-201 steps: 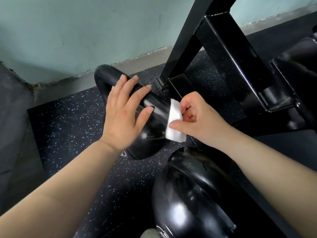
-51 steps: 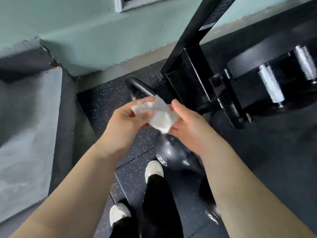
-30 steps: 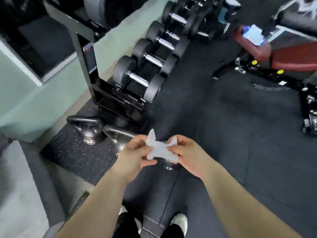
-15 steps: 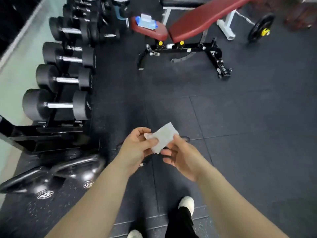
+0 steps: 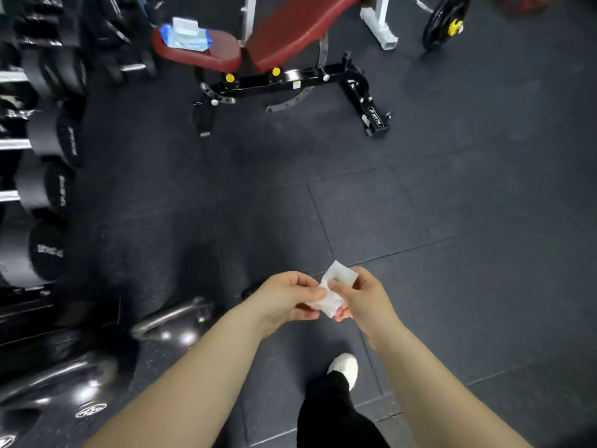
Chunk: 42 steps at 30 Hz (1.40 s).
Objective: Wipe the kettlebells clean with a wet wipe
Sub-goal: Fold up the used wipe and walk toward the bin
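A crumpled white wet wipe (image 5: 332, 292) is pinched between both hands in front of me, above the floor. My left hand (image 5: 284, 299) grips its left side, my right hand (image 5: 361, 297) its right side. Black kettlebells stand on the floor at the lower left: one with a shiny handle (image 5: 171, 321) and a larger one (image 5: 61, 389) with a white weight mark, both blurred. Neither hand touches a kettlebell.
A dumbbell rack (image 5: 38, 163) fills the left edge. A red padded bench (image 5: 277, 37) on a black frame stands ahead, with a blue wet-wipe pack (image 5: 187, 35) on its seat. A weight plate (image 5: 447, 22) leans at the top right. Dark rubber tiles cover the floor.
I stood up from the kettlebells and turned right toward the bench. The wipe went from one hand wiping a kettlebell to both hands handling it.
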### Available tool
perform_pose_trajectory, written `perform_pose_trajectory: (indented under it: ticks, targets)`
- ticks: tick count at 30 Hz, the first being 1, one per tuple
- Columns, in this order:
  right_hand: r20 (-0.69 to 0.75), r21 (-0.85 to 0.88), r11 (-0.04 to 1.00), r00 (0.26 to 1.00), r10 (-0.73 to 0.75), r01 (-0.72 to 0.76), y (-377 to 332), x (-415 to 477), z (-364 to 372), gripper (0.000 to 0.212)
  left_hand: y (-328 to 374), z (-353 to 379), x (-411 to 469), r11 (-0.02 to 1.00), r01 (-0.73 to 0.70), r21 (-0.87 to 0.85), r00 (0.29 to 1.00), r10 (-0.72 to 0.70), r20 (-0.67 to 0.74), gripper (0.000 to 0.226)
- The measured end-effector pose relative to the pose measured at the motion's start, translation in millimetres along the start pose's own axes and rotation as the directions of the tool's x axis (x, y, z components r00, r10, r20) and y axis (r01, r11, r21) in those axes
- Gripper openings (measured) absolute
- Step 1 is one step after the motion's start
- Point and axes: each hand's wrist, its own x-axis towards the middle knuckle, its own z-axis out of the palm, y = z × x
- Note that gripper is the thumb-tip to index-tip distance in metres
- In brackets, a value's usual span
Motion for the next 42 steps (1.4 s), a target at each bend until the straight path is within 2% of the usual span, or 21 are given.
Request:
perform_pose_trajectory:
  ticks: [2, 8, 9, 11, 13, 15, 17, 18, 19, 20, 22, 23, 25, 27, 29, 32, 36, 39, 42]
  targets:
    - [-0.005, -0.049, 0.996, 0.997, -0.073, 0.072, -21.7, 22.4, -38.5, 0.003, 29.7, 27.0, 30.7, 1.000, 0.015, -0.004, 1.000, -0.014, 0.021, 0.012]
    - [0.126, -0.249, 0.901, 0.935, -0.333, 0.355, -91.1, 87.0, -116.8, 0.035, 105.1, 70.3, 102.0, 0.987, -0.011, -0.160, 0.999, 0.005, -0.034, 0.012]
    - [0.143, -0.285, 0.873, 0.918, -0.371, 0.397, -101.5, 98.2, -123.7, 0.037, 114.7, 71.8, 113.2, 0.979, -0.004, -0.204, 0.999, -0.002, -0.032, 0.013]
    - [0.194, -0.362, 0.800, 0.878, -0.438, 0.479, -120.4, 125.0, -134.7, 0.032, 135.2, 69.9, 137.6, 0.950, 0.024, -0.311, 0.999, -0.036, -0.033, 0.030]
    - [0.264, -0.439, 0.703, 0.829, -0.494, 0.559, -137.0, 158.0, -146.0, 0.026, 157.1, 64.5, 163.7, 0.938, 0.033, -0.345, 0.998, -0.049, -0.035, 0.043]
    - [0.335, -0.517, 0.600, 0.790, -0.514, 0.610, -155.9, 193.4, -155.7, 0.027, 180.6, 60.1, 188.8, 0.949, 0.014, -0.316, 0.999, -0.022, -0.023, 0.036]
    - [0.408, -0.534, 0.560, 0.774, -0.485, 0.633, -181.8, 229.4, -160.4, 0.031, 205.6, 54.0, 213.9, 0.954, -0.027, -0.298, 0.999, 0.019, -0.030, 0.019]
    - [0.424, -0.522, 0.577, 0.778, -0.464, 0.628, -196.1, 248.0, -160.6, 0.033, 219.1, 49.0, 227.4, 0.952, -0.049, -0.303, 0.998, 0.036, -0.049, 0.013]
    - [0.417, -0.483, 0.638, 0.798, -0.435, 0.600, -211.5, 265.8, -159.3, 0.033, 234.0, 42.6, 240.4, 0.945, -0.073, -0.320, 0.996, 0.051, -0.076, 0.011]
    - [0.383, -0.397, 0.753, 0.840, -0.383, 0.524, -227.8, 282.6, -156.9, 0.030, 249.6, 34.9, 252.7, 0.934, -0.101, -0.343, 0.992, 0.066, -0.112, 0.012]
    - [0.353, -0.105, 0.967, 0.918, -0.182, 0.232, -260.6, 314.4, -150.0, 0.021, 281.7, 17.9, 275.1, 0.913, -0.166, -0.373, 0.976, 0.098, -0.194, 0.016]
    - [0.390, 0.004, 0.995, 0.916, -0.092, 0.098, -274.6, 329.4, -146.3, 0.021, 297.3, 9.0, 285.3, 0.904, -0.193, -0.381, 0.967, 0.109, -0.231, 0.016]
    - [0.483, 0.012, 1.000, 0.875, -0.004, -0.002, -296.7, 356.6, -137.9, 0.022, 326.5, -6.8, 302.9, 0.876, -0.254, -0.410, 0.941, 0.125, -0.315, 0.015]
    - [0.521, -0.022, 1.000, 0.853, -0.004, 0.018, -315.2, 380.0, -122.9, 0.012, 350.1, -19.4, 318.1, 0.829, -0.316, -0.461, 0.900, 0.108, -0.423, 0.013]
    - [0.498, -0.067, 0.995, 0.867, -0.025, 0.068, -339.1, 410.4, -100.8, 0.005, 370.9, -35.5, 333.7, 0.770, -0.385, -0.509, 0.846, 0.073, -0.528, 0.013]
    - [0.508, -0.194, 0.959, 0.857, -0.082, 0.207, -381.7, 465.7, -57.9, 0.008, 400.4, -69.1, 359.1, 0.729, -0.460, -0.507, 0.754, 0.019, -0.656, 0.014]
    - [0.656, -0.269, 0.902, 0.750, -0.085, 0.338, -428.0, 526.0, -1.7, 0.014, 425.0, -116.9, 381.7, 0.751, -0.486, -0.448, 0.614, -0.072, -0.786, 0.015]
    - [0.766, -0.322, 0.876, 0.643, 0.018, 0.359, -453.4, 553.1, 38.1, 0.014, 439.7, -146.9, 383.2, 0.748, -0.499, -0.437, 0.568, -0.098, -0.817, 0.013]
    - [0.829, -0.356, 0.850, 0.551, 0.096, 0.387, -470.6, 569.2, 83.2, 0.021, 449.1, -183.6, 376.5, 0.690, -0.573, -0.443, 0.541, -0.087, -0.837, 0.023]
